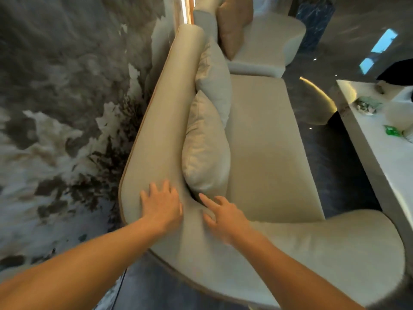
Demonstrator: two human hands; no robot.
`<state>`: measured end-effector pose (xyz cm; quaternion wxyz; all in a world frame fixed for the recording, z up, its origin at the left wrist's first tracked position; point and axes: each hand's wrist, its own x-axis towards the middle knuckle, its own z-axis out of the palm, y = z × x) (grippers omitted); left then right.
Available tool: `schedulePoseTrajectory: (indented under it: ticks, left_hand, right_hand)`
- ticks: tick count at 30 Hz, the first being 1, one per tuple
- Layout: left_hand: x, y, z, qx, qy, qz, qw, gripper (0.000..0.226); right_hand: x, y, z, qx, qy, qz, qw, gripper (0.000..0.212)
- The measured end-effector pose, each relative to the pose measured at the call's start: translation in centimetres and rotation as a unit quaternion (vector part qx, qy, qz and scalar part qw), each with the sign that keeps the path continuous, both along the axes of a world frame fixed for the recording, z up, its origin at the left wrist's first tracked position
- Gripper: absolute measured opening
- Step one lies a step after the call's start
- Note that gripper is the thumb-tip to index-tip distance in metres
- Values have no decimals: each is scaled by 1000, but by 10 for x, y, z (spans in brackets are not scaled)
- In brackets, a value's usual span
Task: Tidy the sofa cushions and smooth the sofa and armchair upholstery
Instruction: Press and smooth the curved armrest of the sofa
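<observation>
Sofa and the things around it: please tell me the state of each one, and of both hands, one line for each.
Left hand: open, flat on the sofa backrest top.
Right hand: open, fingers spread on the corner upholstery.
Near cushion: upright, leaning against the backrest, creased.
Far cushion: upright, leaning against the backrest.
Tan cushion: standing on the armchair.
Sofa seat: bare, smooth.
White table: small items on it.
</observation>
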<state>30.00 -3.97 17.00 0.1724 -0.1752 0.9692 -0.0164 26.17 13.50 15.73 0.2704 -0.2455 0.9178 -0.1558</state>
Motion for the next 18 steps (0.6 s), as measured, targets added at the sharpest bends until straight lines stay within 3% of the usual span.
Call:
schedulePoseTrajectory:
  ticks: [8, 18]
  left_hand:
    - [62, 18, -37, 83, 145, 63, 984, 55]
    - [66, 21, -69, 56, 237, 84, 966, 75]
  right_hand:
    - [96, 32, -29, 39, 211, -36, 976, 55]
    - [105, 30, -47, 47, 210, -120, 969, 68]
